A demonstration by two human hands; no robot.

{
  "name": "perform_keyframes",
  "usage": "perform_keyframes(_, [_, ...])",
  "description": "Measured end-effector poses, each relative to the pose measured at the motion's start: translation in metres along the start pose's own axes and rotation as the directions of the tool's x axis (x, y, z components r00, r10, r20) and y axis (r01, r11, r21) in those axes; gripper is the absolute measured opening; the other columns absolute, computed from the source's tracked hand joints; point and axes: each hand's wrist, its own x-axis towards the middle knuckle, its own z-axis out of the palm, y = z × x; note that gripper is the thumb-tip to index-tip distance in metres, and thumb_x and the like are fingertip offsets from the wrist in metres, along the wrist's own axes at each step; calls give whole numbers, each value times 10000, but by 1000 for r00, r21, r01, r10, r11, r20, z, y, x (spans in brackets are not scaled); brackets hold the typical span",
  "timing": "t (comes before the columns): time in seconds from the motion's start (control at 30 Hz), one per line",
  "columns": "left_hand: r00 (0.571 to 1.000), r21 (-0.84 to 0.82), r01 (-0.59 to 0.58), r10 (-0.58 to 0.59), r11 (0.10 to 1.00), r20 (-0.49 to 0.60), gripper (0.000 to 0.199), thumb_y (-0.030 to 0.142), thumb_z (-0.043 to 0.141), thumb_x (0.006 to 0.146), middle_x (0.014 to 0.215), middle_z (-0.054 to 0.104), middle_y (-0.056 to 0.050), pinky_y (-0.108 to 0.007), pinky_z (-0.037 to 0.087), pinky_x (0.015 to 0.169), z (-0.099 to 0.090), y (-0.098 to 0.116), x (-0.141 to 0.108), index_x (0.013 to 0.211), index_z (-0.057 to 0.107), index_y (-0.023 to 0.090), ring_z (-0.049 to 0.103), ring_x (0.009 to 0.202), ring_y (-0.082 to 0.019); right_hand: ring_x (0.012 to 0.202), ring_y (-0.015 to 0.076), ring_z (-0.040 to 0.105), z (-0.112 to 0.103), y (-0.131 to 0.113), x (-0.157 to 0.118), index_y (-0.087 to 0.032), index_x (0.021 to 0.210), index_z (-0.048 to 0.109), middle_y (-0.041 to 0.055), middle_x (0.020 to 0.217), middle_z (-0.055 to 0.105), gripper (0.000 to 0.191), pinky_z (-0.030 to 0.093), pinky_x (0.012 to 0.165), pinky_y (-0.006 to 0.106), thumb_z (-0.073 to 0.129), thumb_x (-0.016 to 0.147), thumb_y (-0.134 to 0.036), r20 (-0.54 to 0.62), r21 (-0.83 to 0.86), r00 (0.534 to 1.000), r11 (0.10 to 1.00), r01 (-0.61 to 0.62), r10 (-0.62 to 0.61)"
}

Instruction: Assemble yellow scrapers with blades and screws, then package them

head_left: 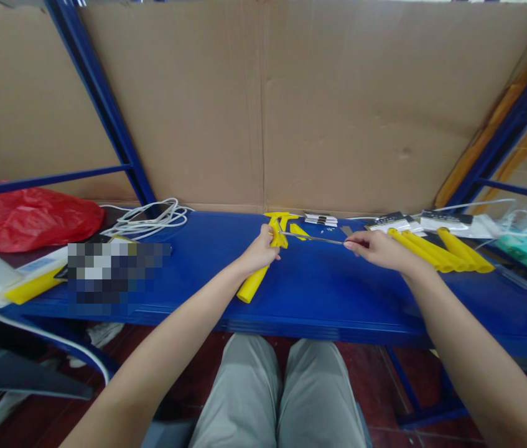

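My left hand (263, 246) is closed around a yellow plastic part (280, 224) with flared ends. A yellow tube (252, 286) slants down toward the table's front edge from below that hand; whether it is joined to the part is hidden by my fingers. Between thumb and fingers, my right hand (373, 246) pinches the right end of a thin grey rod (317, 239). The rod's left end reaches the yellow part at my left hand. Just behind the rod lies a small yellow piece (298, 231).
Several yellow tubes (431, 252) lie to the right, near black-and-white packets (445, 221). A small stack of cards (321, 219) sits at the back. Left are a coiled white cable (160, 218) and a red plastic bag (34, 218). Cardboard (263, 106) walls the blue table's (328, 292) rear.
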Motion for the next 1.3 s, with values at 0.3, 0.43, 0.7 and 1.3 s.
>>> perform_keyframes(0.3, [998, 75, 12, -17, 997, 67, 295, 67, 419, 794, 770, 530, 10, -155, 345, 378, -1, -2, -2, 987, 252, 216, 499, 452, -71, 379, 79, 407, 3, 2, -3, -199, 724, 509, -19, 526, 525, 471, 327, 372, 222, 417, 778, -657, 311, 312, 939, 918, -247, 147])
perform_keyframes(0.43, [997, 95, 23, -29, 995, 68, 305, 64, 412, 793, 739, 518, 21, -154, 341, 363, -1, -2, -2, 997, 243, 215, 480, 422, -69, 412, 85, 428, 9, 0, -5, -214, 797, 465, -38, 560, 524, 480, 337, 366, 218, 618, 634, -638, 310, 340, 939, 905, -255, 148])
perform_keyframes(0.7, [998, 89, 39, -43, 995, 43, 325, 66, 429, 787, 692, 521, 29, -152, 345, 372, -2, 0, -4, 1013, 249, 214, 472, 419, -75, 519, 129, 534, 16, 12, 0, -191, 696, 523, 2, 595, 576, 383, 406, 473, 245, 585, 706, -570, 162, 278, 982, 950, -140, 98])
perform_keyframes(1.3, [998, 109, 37, -42, 993, 44, 325, 65, 414, 786, 734, 537, 1, -173, 365, 397, -4, 4, -6, 1034, 261, 208, 489, 446, -85, 569, 149, 530, 16, 14, -3, -201, 726, 493, 13, 637, 578, 367, 422, 555, 284, 520, 759, -566, 127, 281, 991, 957, -69, 34])
